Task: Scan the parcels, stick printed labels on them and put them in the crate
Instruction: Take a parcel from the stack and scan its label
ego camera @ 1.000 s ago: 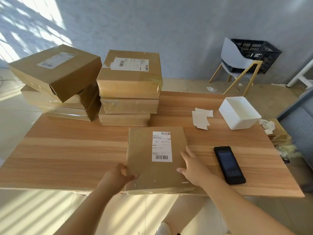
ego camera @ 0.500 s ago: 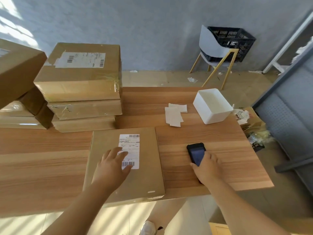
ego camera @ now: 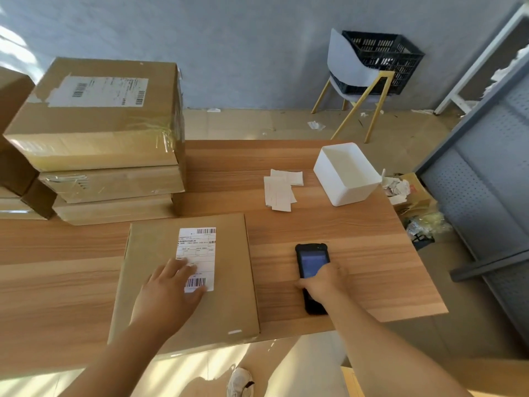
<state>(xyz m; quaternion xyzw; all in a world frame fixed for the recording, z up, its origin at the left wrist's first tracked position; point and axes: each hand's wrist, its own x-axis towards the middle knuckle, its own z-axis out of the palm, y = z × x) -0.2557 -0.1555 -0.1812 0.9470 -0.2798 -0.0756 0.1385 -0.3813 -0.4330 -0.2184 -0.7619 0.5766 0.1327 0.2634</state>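
A flat brown parcel (ego camera: 229, 270) lies at the table's near edge with a white barcode label (ego camera: 200, 247) on top. My left hand (ego camera: 166, 293) rests flat on the parcel, fingers straight, partly over the label. To the right, a black handheld scanner (ego camera: 310, 262) lies on the table. My right hand (ego camera: 323, 282) curls round its lower half. A pile of loose printed labels (ego camera: 282, 187) lies further back. The black crate (ego camera: 383, 58) sits on a chair by the wall.
Stacked brown parcels (ego camera: 100, 133) fill the table's back left. A white plastic tub (ego camera: 347, 173) stands at the back right. A cardboard box of crumpled paper (ego camera: 412, 196) sits on the floor beside a grey metal rack (ego camera: 486, 179).
My left hand moved from the parcel's side onto its top. My right hand left the parcel and took hold of the scanner. The view has swung to the right.
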